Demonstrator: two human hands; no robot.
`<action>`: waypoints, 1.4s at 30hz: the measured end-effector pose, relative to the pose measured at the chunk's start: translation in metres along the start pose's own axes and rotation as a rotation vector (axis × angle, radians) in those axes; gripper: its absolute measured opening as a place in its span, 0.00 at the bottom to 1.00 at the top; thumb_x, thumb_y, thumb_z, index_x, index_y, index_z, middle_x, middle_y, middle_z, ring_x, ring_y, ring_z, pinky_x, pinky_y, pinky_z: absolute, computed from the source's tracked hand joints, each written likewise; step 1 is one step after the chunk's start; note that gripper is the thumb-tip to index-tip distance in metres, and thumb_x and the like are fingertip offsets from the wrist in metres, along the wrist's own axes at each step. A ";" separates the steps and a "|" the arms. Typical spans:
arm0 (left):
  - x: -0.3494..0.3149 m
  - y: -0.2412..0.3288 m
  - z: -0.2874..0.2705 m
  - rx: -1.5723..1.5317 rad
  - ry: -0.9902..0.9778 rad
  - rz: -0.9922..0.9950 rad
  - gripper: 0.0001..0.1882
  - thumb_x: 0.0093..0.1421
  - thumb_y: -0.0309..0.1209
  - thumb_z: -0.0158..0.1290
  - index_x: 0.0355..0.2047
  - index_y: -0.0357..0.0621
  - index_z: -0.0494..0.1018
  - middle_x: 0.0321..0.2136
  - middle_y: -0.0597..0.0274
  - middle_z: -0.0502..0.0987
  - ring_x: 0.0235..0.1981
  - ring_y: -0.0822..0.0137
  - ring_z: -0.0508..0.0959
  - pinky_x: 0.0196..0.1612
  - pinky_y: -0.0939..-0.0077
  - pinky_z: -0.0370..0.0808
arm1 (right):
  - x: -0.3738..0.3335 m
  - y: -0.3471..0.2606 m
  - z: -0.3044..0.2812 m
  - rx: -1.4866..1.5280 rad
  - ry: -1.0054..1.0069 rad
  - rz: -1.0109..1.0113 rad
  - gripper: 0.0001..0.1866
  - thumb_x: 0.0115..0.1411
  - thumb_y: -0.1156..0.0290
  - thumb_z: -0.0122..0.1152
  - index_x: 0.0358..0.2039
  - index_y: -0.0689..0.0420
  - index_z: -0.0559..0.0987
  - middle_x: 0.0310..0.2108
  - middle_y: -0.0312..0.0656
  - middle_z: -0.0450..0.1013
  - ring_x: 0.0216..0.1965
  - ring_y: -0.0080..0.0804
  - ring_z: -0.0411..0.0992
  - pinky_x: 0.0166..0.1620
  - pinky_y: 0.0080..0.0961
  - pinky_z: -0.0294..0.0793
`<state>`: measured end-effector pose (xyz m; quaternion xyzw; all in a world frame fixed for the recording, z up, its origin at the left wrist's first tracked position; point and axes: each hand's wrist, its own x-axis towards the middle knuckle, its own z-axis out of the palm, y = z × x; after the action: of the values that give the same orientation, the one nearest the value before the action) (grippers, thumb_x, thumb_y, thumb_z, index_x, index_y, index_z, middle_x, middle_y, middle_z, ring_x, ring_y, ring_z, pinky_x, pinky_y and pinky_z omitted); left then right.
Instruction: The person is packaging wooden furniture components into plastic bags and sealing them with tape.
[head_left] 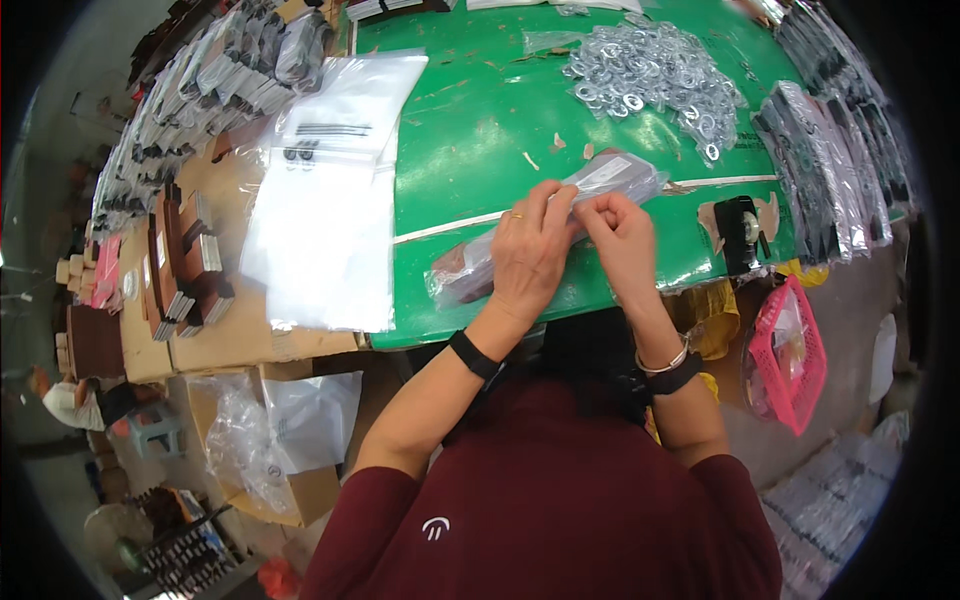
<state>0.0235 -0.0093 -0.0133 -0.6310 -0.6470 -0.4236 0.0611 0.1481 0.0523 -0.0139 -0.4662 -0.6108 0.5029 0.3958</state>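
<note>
A long, clear plastic bag (pixel 622 177) with flat brown pieces inside lies slantwise on the green tabletop, near its front edge. A small white label shows near its far right end. My left hand (pixel 535 245) rests across the middle of the bag, its fingers bent and gripping the plastic. Close beside it, my right hand (pixel 622 245) is closed in a pinch on the bag's plastic, thumb and forefinger meeting near the left fingertips. What lies right under the fingers is hidden.
Small bagged metal rings (pixel 655 85) form a heap at the back. Flat clear bags (pixel 330 220) and brown boards (pixel 180 265) lie left. A black tape dispenser (pixel 742 235) stands right, above a pink basket (pixel 790 350). Wrapped packages (pixel 830 170) line the right side. A cardboard box (pixel 300 495) sits below.
</note>
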 end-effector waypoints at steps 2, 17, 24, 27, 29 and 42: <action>-0.001 -0.001 0.000 0.004 -0.015 0.007 0.23 0.50 0.27 0.63 0.49 0.45 0.73 0.47 0.56 0.76 0.43 0.53 0.78 0.44 0.63 0.75 | -0.001 0.002 0.005 -0.132 0.038 -0.026 0.11 0.58 0.65 0.66 0.29 0.60 0.81 0.17 0.35 0.75 0.18 0.20 0.69 0.23 0.22 0.65; 0.011 -0.011 -0.005 -0.061 -0.041 -0.004 0.08 0.57 0.28 0.59 0.38 0.44 0.80 0.36 0.61 0.82 0.33 0.57 0.76 0.38 0.66 0.73 | -0.019 -0.002 -0.016 0.096 -0.077 0.039 0.17 0.58 0.72 0.67 0.45 0.59 0.72 0.27 0.35 0.76 0.28 0.18 0.71 0.32 0.17 0.66; 0.024 -0.025 -0.005 -0.124 -0.087 -0.147 0.07 0.61 0.29 0.56 0.36 0.44 0.81 0.35 0.56 0.82 0.34 0.54 0.77 0.38 0.64 0.73 | -0.009 0.023 0.006 0.087 0.027 -0.057 0.14 0.58 0.72 0.68 0.39 0.58 0.71 0.28 0.33 0.71 0.31 0.20 0.69 0.33 0.18 0.67; 0.030 -0.044 0.000 -0.160 -0.063 -0.148 0.09 0.62 0.31 0.54 0.36 0.41 0.81 0.34 0.52 0.82 0.34 0.51 0.78 0.39 0.62 0.74 | 0.003 0.025 0.022 0.023 0.102 -0.198 0.12 0.58 0.71 0.68 0.36 0.58 0.72 0.29 0.32 0.69 0.32 0.20 0.67 0.34 0.18 0.66; 0.035 -0.056 0.009 -0.296 -0.120 -0.252 0.11 0.62 0.33 0.53 0.35 0.40 0.81 0.34 0.50 0.81 0.34 0.49 0.79 0.39 0.59 0.74 | 0.013 0.030 0.027 0.014 0.099 -0.247 0.12 0.58 0.71 0.68 0.35 0.58 0.72 0.29 0.32 0.68 0.32 0.20 0.66 0.34 0.18 0.66; 0.062 -0.114 0.007 -0.341 -0.431 -0.457 0.16 0.63 0.37 0.52 0.46 0.41 0.80 0.39 0.45 0.81 0.39 0.48 0.80 0.44 0.60 0.75 | 0.009 0.022 0.003 -0.086 -0.154 -0.200 0.09 0.60 0.74 0.64 0.41 0.60 0.77 0.24 0.30 0.68 0.27 0.17 0.64 0.32 0.16 0.62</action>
<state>-0.0846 0.0599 -0.0334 -0.5460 -0.6894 -0.3856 -0.2792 0.1469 0.0618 -0.0360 -0.3794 -0.7039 0.4684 0.3757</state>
